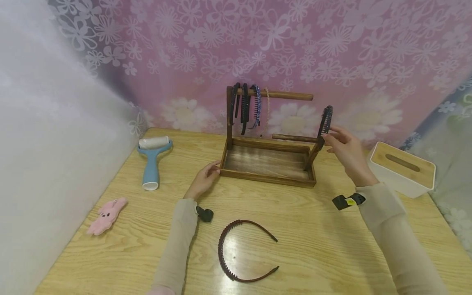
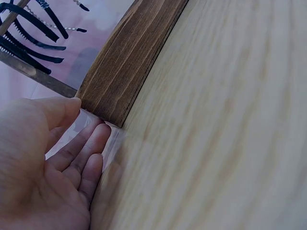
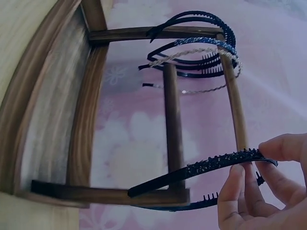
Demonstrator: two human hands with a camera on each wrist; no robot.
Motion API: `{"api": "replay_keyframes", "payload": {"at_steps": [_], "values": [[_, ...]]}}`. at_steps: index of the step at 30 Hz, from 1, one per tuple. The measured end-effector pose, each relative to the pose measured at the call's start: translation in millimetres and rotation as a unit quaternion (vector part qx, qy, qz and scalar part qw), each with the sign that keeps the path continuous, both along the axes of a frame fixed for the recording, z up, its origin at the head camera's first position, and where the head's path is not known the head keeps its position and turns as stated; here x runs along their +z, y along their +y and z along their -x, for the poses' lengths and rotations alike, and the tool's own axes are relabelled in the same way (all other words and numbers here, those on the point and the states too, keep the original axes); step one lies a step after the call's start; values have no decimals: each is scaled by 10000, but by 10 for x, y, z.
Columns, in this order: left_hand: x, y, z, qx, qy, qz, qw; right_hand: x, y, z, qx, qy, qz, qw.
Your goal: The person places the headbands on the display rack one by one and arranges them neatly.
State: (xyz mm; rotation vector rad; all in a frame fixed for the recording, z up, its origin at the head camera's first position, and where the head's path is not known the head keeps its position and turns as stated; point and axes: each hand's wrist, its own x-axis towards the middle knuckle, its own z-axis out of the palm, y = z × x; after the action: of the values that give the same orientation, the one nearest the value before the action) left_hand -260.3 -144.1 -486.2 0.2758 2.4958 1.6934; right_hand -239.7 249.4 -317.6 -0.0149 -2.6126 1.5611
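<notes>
My right hand pinches a black, stone-studded headband by its curved top between thumb and fingers. In the right wrist view its two arms straddle the short upright and lower rod of a wooden headband rack. Several headbands, black, blue glittery and thin beaded, hang from the rack's upper rod. At the rack's left front corner, my left hand touches the tray's end with its thumb and fingertips, fingers loosely bent. A dark red toothed headband lies on the table in front.
A blue lint roller and a pink plush toy lie on the table's left side. To the right stands a white tissue box with a wooden lid. A flowered pink curtain hangs close behind the rack.
</notes>
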Motion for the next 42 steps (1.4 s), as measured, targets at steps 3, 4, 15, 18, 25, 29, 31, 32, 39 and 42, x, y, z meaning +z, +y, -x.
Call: {"api": "replay_keyframes", "payload": {"at_steps": [3, 4, 15, 18, 25, 29, 31, 32, 39, 42], "values": [[14, -6, -1, -37, 8, -11, 10000, 66, -69, 48, 82, -84, 60, 9999], [15, -8, -2, -31, 16, -5, 10000, 92, -97, 69, 102, -94, 74, 9999], [16, -18, -3, -40, -20, -83, 10000, 425, -406, 288, 115, 14, 539, 9985], [5, -18, 7, -21, -41, -49, 10000, 469, -473, 359, 119, 25, 552, 9984], [49, -2, -32, -34, 8, -53, 10000, 458, -653, 522, 341, -183, 599, 9975], [55, 6, -44, -8, 25, -9, 10000, 407, -748, 581, 448, -226, 697, 9963], [6, 2, -12, 15, 51, 28, 10000, 383, -793, 608, 499, -214, 826, 9951], [7, 2, -8, 23, 36, 22, 10000, 370, -812, 622, 530, -203, 848, 9948], [14, 10, -4, 32, 7, -21, 10000, 299, -947, 712, 594, -304, 947, 9933], [17, 11, -7, 40, -17, -41, 10000, 277, -976, 734, 601, -378, 943, 9930]]}}
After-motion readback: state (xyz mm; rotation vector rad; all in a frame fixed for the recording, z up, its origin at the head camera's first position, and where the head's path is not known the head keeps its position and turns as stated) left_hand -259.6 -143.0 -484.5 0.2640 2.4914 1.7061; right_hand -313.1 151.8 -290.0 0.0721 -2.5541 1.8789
